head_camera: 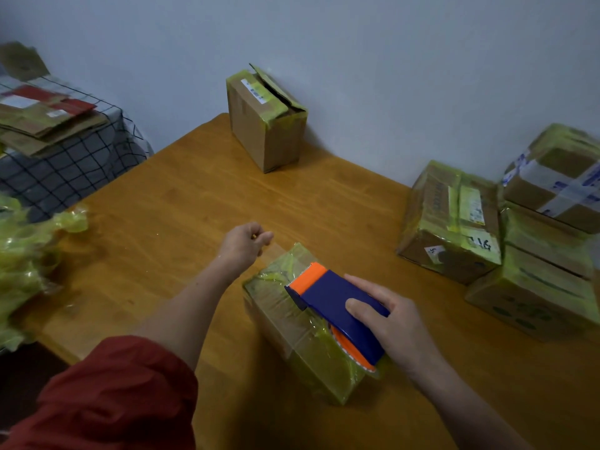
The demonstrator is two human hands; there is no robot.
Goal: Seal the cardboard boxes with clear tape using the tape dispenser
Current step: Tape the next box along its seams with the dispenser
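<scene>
Blue-and-orange tape dispenser (334,306) on yellow-filmed cardboard box (285,329), clasped by right grip (393,326); left grip (243,244) pinching clear tape (278,251) end.

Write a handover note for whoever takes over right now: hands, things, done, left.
Left hand pinches the free tape end, pulled past the far edge of the box.
Right hand grips the tape dispenser, resting on top of that box.
Done: the boxes stacked at right look taped.
Left: press down and cut this strip; the back box has flaps ajar.
</scene>
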